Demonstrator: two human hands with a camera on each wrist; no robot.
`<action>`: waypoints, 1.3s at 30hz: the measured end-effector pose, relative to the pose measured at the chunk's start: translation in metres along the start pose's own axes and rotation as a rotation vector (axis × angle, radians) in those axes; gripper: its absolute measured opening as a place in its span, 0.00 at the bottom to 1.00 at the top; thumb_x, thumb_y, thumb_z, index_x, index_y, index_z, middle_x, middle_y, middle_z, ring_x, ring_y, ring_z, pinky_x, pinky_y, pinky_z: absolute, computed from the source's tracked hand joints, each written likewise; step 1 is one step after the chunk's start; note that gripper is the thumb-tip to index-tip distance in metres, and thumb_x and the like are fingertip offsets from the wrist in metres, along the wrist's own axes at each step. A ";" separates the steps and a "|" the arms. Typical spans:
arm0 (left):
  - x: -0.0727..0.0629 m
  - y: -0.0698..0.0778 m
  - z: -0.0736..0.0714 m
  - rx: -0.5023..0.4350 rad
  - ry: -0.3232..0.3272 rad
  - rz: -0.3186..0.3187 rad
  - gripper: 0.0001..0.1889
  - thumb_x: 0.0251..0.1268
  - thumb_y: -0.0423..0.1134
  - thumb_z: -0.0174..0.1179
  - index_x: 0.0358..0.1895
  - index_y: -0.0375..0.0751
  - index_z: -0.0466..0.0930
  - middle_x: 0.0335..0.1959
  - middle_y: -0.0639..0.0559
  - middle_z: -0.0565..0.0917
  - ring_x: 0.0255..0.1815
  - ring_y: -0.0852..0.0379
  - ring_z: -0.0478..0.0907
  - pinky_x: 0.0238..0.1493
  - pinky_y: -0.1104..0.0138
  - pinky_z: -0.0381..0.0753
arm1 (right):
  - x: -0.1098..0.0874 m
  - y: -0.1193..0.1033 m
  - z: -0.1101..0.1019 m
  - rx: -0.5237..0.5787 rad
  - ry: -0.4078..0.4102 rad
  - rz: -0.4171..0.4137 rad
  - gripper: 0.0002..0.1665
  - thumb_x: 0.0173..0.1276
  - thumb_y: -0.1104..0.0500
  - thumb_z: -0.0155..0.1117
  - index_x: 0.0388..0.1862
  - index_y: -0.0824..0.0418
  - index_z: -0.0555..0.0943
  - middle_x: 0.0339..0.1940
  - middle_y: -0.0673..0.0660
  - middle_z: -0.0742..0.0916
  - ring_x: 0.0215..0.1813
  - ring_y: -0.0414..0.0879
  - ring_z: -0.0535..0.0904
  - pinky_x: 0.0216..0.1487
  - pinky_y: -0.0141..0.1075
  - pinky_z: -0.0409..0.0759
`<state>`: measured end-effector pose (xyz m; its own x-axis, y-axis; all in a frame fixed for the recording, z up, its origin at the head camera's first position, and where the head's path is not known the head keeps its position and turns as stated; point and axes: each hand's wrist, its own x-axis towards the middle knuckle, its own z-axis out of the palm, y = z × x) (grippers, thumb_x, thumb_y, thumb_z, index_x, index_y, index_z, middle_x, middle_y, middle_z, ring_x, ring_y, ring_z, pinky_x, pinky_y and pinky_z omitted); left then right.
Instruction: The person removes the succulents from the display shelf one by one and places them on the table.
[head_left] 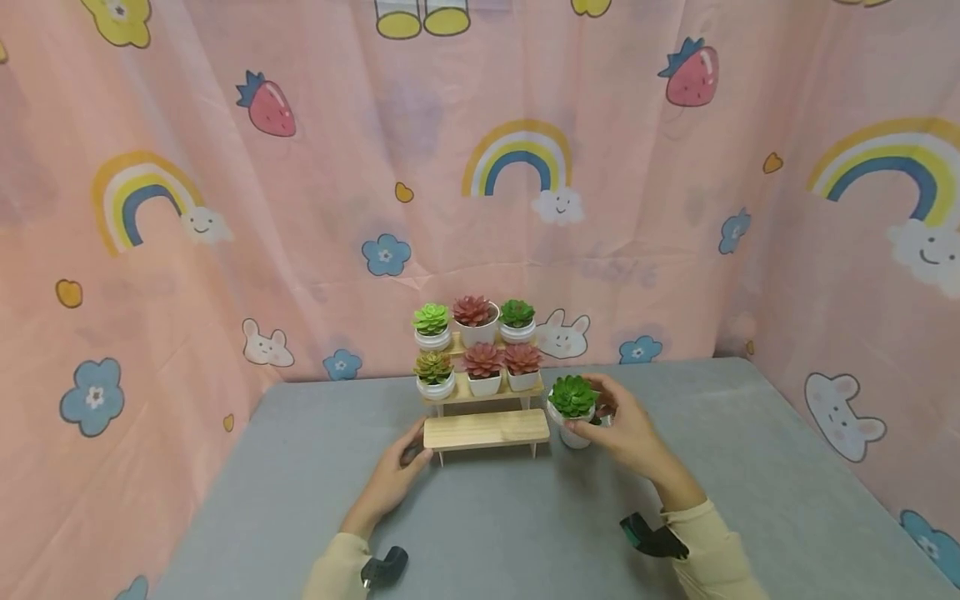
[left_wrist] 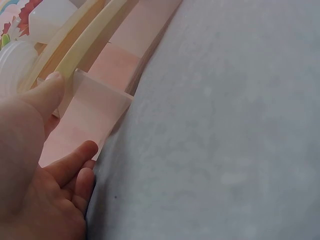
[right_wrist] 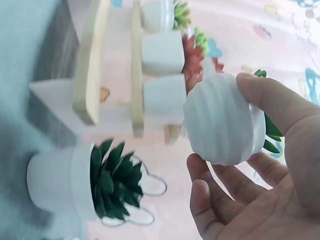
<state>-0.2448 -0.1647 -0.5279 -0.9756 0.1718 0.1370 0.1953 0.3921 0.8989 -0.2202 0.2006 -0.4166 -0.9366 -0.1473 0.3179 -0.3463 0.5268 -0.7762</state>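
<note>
My right hand (head_left: pixel 630 429) holds a small green succulent (head_left: pixel 573 396) in a white ribbed pot (right_wrist: pixel 225 120), thumb on one side and fingers on the other, just right of a three-tier wooden plant stand (head_left: pixel 487 429). At the left end of its bare bottom step is my left hand (head_left: pixel 393 479), thumb at the front corner and index finger at the back one; its other fingers curl loosely near the pale leg (left_wrist: pixel 95 105). A second green succulent (right_wrist: pixel 115 180) stands on the table in a smooth white pot, mostly hidden in the head view.
Potted succulents fill the two upper tiers: a red one (head_left: pixel 472 311) between two green ones on top, and a yellow-green one (head_left: pixel 433 368) beside two red ones below. The grey table (head_left: pixel 495 533) ends at a pink printed curtain (head_left: pixel 322 208).
</note>
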 end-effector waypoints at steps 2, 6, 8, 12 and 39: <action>0.000 0.000 0.000 0.001 0.002 -0.005 0.32 0.75 0.47 0.58 0.78 0.45 0.62 0.70 0.40 0.76 0.74 0.41 0.70 0.69 0.45 0.71 | 0.002 0.004 -0.003 -0.007 0.010 0.008 0.40 0.62 0.61 0.75 0.70 0.68 0.70 0.63 0.70 0.80 0.58 0.60 0.79 0.53 0.49 0.78; 0.000 0.001 0.000 0.011 0.004 -0.012 0.32 0.75 0.47 0.58 0.78 0.46 0.62 0.70 0.41 0.76 0.73 0.41 0.70 0.69 0.45 0.71 | 0.004 0.012 -0.008 -0.019 0.015 0.031 0.40 0.63 0.60 0.74 0.71 0.68 0.69 0.65 0.73 0.78 0.59 0.64 0.78 0.56 0.56 0.78; 0.000 0.000 0.000 0.020 0.004 -0.008 0.32 0.75 0.47 0.58 0.78 0.46 0.63 0.70 0.41 0.76 0.73 0.41 0.70 0.68 0.45 0.71 | 0.003 0.015 -0.012 -0.024 0.013 0.053 0.41 0.64 0.60 0.73 0.72 0.69 0.68 0.65 0.73 0.78 0.57 0.64 0.80 0.54 0.55 0.80; 0.000 -0.002 0.000 0.033 0.003 -0.001 0.32 0.75 0.47 0.59 0.78 0.45 0.63 0.70 0.41 0.76 0.74 0.40 0.70 0.67 0.45 0.72 | 0.002 0.018 -0.022 -0.025 0.005 0.109 0.45 0.65 0.57 0.73 0.75 0.71 0.64 0.67 0.75 0.75 0.53 0.62 0.80 0.48 0.49 0.81; 0.000 -0.001 0.001 0.057 0.002 -0.010 0.33 0.75 0.50 0.58 0.78 0.47 0.62 0.72 0.41 0.75 0.74 0.39 0.69 0.68 0.41 0.70 | -0.002 0.074 -0.062 -0.109 0.063 0.303 0.51 0.69 0.48 0.69 0.78 0.71 0.56 0.72 0.78 0.68 0.66 0.73 0.70 0.58 0.63 0.76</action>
<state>-0.2449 -0.1648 -0.5294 -0.9777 0.1655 0.1290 0.1907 0.4448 0.8751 -0.2409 0.2912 -0.4406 -0.9899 0.0801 0.1172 -0.0416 0.6261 -0.7787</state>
